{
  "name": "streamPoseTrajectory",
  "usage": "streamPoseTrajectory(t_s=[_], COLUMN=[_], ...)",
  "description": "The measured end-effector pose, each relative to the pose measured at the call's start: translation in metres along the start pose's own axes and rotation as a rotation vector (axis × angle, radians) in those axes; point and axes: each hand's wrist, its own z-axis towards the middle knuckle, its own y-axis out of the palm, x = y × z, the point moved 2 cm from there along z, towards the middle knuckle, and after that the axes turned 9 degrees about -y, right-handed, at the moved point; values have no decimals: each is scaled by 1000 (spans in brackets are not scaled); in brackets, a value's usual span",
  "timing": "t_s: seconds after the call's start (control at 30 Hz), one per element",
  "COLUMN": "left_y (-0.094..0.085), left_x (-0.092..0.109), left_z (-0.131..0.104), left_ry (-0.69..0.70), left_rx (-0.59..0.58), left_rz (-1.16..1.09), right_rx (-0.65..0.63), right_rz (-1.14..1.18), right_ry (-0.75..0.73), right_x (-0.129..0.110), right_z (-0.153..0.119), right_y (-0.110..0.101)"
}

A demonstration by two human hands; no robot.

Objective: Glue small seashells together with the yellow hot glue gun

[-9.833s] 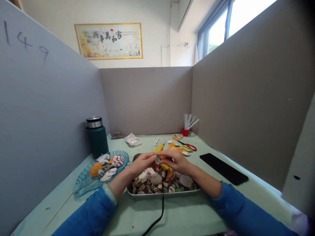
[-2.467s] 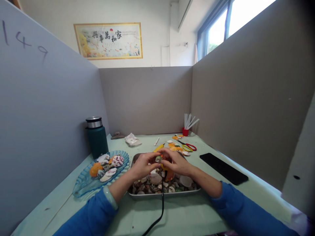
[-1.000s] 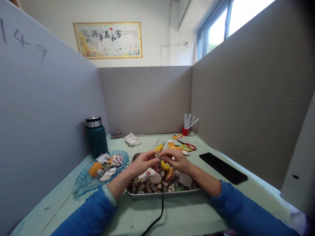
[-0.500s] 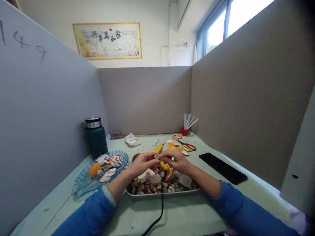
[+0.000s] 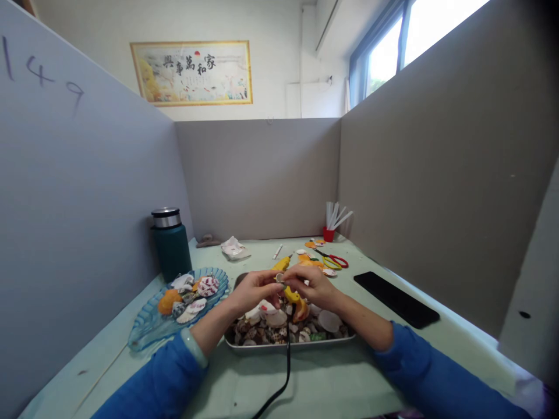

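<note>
Both hands meet over a metal tray [image 5: 288, 347] heaped with seashells [image 5: 262, 333]. Between the fingertips sits a small pale shell [image 5: 279, 277]. My left hand [image 5: 257, 290] pinches it from the left, and my right hand [image 5: 315, 285] has its fingers closed on the right side of it. A yellow glue gun [image 5: 292, 294] lies across the tray beneath the hands, its middle hidden by them. Its black cord [image 5: 287, 366] runs over the tray's front rim toward me.
At left, a blue shell-shaped dish [image 5: 144, 326] holds shells, near a teal bottle [image 5: 171, 250]. Scissors [image 5: 334, 260], a red cup [image 5: 328, 234] of white sticks and a crumpled packet [image 5: 234, 248] are at the back. A black phone-like slab [image 5: 395, 298] lies right. Grey partitions [image 5: 257, 174] surround the table.
</note>
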Motion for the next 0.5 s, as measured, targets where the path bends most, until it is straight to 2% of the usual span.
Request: streamPoseTrajectory(t_s=[0.17,0.3,0.5], left_y=[3,3,0], left_x=[4,4,-1], left_z=[-1,-1,2], left_ry=[35,63,69], left_rx=[-14,17,51], left_rz=[-16,-30,67], right_rx=[-22,-8,-37], right_rz=[55,83,-10], right_ry=[60,92,43], right_x=[-2,-3,-1], right_z=[0,-1,-2], right_y=[0,-1,0])
